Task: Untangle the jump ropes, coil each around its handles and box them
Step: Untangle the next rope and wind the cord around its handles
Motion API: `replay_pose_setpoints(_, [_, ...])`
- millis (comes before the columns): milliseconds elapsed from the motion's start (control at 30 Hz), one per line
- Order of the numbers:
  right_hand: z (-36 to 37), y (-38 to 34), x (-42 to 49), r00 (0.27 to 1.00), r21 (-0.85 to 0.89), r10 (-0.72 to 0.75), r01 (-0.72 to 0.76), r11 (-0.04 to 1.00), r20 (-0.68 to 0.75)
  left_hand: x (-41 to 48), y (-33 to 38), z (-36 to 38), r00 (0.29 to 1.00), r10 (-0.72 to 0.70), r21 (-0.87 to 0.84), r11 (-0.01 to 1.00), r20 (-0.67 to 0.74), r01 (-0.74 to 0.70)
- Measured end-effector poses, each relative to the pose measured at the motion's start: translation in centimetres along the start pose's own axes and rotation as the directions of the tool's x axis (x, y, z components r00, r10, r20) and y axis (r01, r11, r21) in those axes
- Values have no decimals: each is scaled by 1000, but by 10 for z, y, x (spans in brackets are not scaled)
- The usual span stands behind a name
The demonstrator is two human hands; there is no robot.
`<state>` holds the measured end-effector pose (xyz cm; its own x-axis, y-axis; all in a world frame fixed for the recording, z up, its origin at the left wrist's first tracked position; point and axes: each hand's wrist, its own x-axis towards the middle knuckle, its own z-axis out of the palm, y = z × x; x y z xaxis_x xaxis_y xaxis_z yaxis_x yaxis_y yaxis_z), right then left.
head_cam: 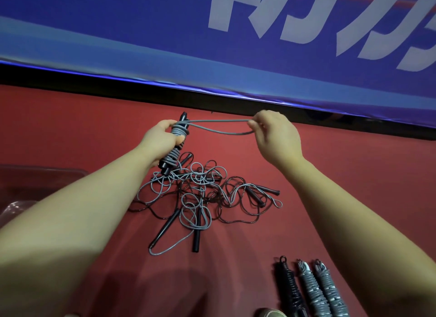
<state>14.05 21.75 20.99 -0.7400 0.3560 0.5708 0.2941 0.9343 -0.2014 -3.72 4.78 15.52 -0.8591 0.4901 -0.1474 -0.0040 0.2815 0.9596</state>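
done: three coiled bundles (311, 290) lying at worktop's (354, 175) near edge | left hand (162, 135) gripping fourth's handles (168, 169) | right hand (276, 132) fingers (256, 127) pinching its grey rope (219, 121) | tangle (203, 194) waiting

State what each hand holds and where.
Left hand grips the paired black handles mid-length, over the grey coils. Right hand pinches the grey rope's loose loop at its end.

Three coiled ropes (311, 290) are cut off by the bottom edge. Clear box (47, 170) is cropped at left, partly hidden by the left forearm (82, 198). Held handles (168, 168) are mostly covered by grey coils (175, 130).
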Motion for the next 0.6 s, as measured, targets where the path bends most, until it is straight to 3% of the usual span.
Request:
replay_pose_setpoints(67, [1, -9, 7, 976, 332, 218, -203, 921, -9, 2, 4, 1, 1000, 13, -33, 999, 10, -13])
replay_pose_setpoints(133, [2, -17, 17, 876, 672, 468, -415, 613, 114, 3, 11, 4, 999, 41, -75, 996, 20, -39])
replay_pose_setpoints(167, [1, -16, 21, 811, 738, 543, -502, 451, 220, 3, 13, 6, 999, 50, -80, 996, 21, -49])
replay_pose_setpoints(200, [0, -12, 23, 759, 714, 567, -586, 384, 319, 3, 13, 8, 998, 53, -79, 996, 18, -52])
replay_pose_setpoints(267, [-2, 2, 20, 706, 561, 539, -701, 440, 460, 3, 7, 10, 999, 49, -43, 998, 4, -49])
replay_pose_setpoints(333, [-3, 13, 10, 657, 514, 499, -753, 410, 565, 3, 0, 10, 999, 45, 19, 999, -7, -45])
replay_pose_setpoints(400, [-2, 20, 4, 657, 552, 487, -752, 361, 576, 5, -5, 7, 999, 47, 48, 998, -23, -46])
replay_pose_setpoints(467, [-2, 18, 5, 709, 661, 496, -683, 310, 501, 7, -8, 2, 998, 45, 65, 997, -53, -42])
replay_pose_setpoints(533, [-3, 9, 12, 744, 814, 538, -555, 168, 396, 8, -12, 0, 998, 53, 147, 988, -40, -46])
replay_pose_setpoints(600, [-5, 5, 20, 751, 909, 545, -413, -50, 372, 8, -16, 5, 998, 64, 218, 974, -3, -62])
